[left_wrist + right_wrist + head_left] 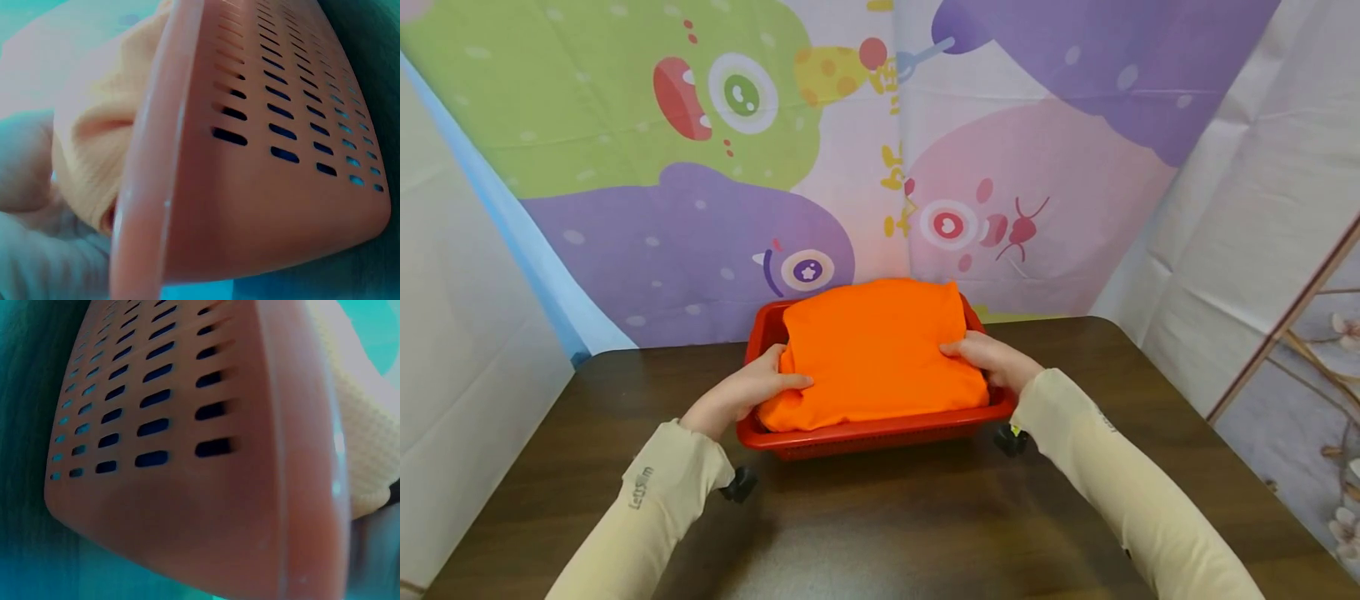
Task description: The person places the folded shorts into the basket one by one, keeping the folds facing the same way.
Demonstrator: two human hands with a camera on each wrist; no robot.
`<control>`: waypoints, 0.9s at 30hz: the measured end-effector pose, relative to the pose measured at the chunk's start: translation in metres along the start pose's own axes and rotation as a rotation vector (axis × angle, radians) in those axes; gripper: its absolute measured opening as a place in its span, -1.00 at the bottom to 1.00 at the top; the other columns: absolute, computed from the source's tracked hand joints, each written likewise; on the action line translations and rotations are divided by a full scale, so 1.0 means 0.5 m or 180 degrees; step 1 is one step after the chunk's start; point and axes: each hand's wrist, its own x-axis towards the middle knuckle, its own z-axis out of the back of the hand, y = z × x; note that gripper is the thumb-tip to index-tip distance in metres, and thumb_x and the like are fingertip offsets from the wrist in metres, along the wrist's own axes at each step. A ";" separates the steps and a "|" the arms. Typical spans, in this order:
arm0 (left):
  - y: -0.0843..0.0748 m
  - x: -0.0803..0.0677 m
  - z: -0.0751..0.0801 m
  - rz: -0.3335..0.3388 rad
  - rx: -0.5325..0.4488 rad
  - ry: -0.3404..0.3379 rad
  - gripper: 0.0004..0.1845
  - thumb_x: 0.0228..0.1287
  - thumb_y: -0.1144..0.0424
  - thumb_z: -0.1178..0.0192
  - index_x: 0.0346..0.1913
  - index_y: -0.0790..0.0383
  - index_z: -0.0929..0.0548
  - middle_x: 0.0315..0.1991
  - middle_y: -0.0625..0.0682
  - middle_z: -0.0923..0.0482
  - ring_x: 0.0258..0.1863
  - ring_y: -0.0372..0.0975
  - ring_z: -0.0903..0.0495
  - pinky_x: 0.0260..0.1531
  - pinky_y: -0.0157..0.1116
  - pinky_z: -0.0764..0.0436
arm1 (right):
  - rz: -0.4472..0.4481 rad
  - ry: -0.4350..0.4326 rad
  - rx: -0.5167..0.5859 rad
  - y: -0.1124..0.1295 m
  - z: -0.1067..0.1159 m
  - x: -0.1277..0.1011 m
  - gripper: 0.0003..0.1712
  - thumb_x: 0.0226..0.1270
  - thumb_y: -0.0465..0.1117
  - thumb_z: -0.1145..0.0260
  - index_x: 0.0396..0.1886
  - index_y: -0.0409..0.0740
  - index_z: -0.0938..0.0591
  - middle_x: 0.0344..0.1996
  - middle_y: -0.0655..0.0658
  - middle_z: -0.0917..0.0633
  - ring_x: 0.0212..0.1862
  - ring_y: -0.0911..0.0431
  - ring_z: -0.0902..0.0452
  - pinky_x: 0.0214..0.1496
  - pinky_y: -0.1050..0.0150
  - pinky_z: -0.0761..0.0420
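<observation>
A folded orange cloth [880, 354] lies in a red plastic basket [880, 432], bulging above its rim. At the cloth's left side my left hand [748, 387] grips it, thumb on top and the other fingers mostly hidden. My right hand [992, 357] holds the opposite side, its thumb also on top and its fingers tucked down out of sight. The left wrist view shows the slotted basket wall [206, 206] with the cloth [100, 125] and part of the hand [37, 250] behind the rim. In the right wrist view, the basket wall [187, 512] hides most of the hand.
The basket stands toward the back of a dark brown wooden table [880, 525]. Behind it hangs a cartoon-printed curtain [625, 242]. Pale fabric walls [1225, 250] flank the table. Small black devices [739, 483] sit at both wrists.
</observation>
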 end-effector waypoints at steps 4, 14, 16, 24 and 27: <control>-0.001 -0.006 -0.002 -0.0073 0.0349 0.0173 -0.11 0.03 0.14 -0.30 0.26 0.34 0.07 0.15 0.24 -0.15 0.05 -0.03 -0.28 0.16 -0.11 -0.33 | 0.0193 0.0006 -0.0352 -0.005 -0.004 0.000 -0.31 0.38 -0.15 0.00 0.35 -0.31 0.05 0.17 -0.27 -0.23 0.04 -0.05 -0.32 0.20 0.05 -0.35; -0.008 -0.010 -0.029 -0.0290 0.1597 0.0152 -0.22 -0.03 0.43 -0.24 0.16 0.45 0.05 -0.26 0.24 -0.38 -0.49 -0.10 -0.43 -0.48 -0.29 -0.47 | 0.0699 -0.0556 -0.2641 -0.001 -0.022 -0.006 -0.31 0.40 -0.07 0.00 0.26 -0.53 -0.09 0.02 -0.40 -0.44 -0.09 -0.09 -0.44 0.14 0.06 -0.39; -0.006 -0.008 -0.033 -0.0310 0.1711 0.0127 -0.23 -0.05 0.46 -0.23 0.15 0.47 0.03 -0.33 0.21 -0.36 -0.59 -0.12 -0.40 -0.57 -0.31 -0.45 | 0.0715 -0.0653 -0.2903 -0.002 -0.028 -0.002 -0.26 0.39 -0.07 0.00 0.27 -0.57 -0.03 0.03 -0.44 -0.45 -0.08 -0.11 -0.47 0.12 0.06 -0.42; -0.002 0.001 -0.051 -0.0451 0.2394 -0.0226 -0.18 -0.04 0.39 -0.25 0.22 0.59 -0.01 -0.13 0.30 -0.42 -0.23 -0.01 -0.43 0.03 -0.11 -0.45 | 0.0566 -0.0906 -0.3247 -0.008 -0.040 0.008 -0.24 0.36 -0.04 -0.05 0.26 -0.56 -0.06 -0.01 -0.42 -0.51 -0.14 -0.13 -0.53 0.03 0.04 -0.50; -0.005 -0.005 -0.056 -0.0410 0.2506 -0.0410 -0.06 -0.05 0.34 -0.29 0.27 0.63 0.08 0.08 0.43 -0.27 -0.11 0.09 -0.42 0.09 -0.05 -0.40 | 0.0751 -0.1035 -0.3373 -0.009 -0.041 0.001 -0.22 0.32 -0.03 -0.11 0.22 -0.58 -0.09 -0.07 -0.44 -0.53 -0.14 -0.16 -0.54 0.03 0.03 -0.50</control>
